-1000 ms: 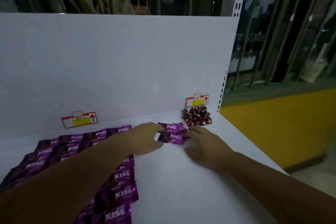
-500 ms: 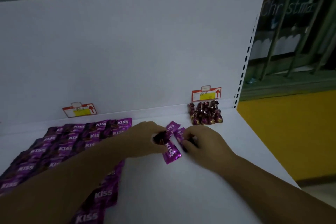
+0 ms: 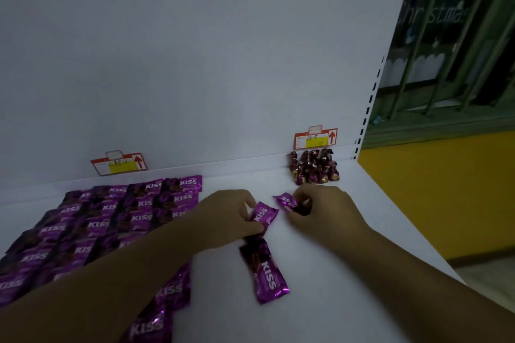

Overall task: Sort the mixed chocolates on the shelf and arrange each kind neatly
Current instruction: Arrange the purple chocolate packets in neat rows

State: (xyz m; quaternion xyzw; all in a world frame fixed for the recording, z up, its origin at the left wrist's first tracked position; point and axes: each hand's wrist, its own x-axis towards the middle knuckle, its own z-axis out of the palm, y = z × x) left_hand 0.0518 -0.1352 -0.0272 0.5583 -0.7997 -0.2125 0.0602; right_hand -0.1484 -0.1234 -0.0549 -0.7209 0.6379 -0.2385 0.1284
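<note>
Rows of purple KISS packets (image 3: 111,220) overlapping at 9 o'clock on the white shelf (image 3: 348,273), running down toward 7 o'clock under the left forearm. At 1 o'clock, hard against the back panel (image 3: 195,64), a tight cluster of small foil-wrapped chocolates (image 3: 313,167), dark red with gold, just below a red-and-yellow price tag (image 3: 316,138). Second price tag (image 3: 119,163) at 10 o'clock, above the rows.

Near mid-shelf, left hand (image 3: 231,214) curled round a held packet (image 3: 263,214), thumb and fingers clamped on its lower end, printed face up, free end tilted toward 1 o'clock. Just at 3 o'clock of it, right hand (image 3: 323,209) with bent fingers pinching a smaller-looking packet (image 3: 287,200) by one end, free end pointing to 10 o'clock. Both held packets near each other, not touching.

At 6 o'clock of the left hand, a loose packet (image 3: 264,273) flat on bare shelf, long axis toward 5 o'clock. Upper end right at the left hand; touching or merely beneath, cannot tell.
</note>
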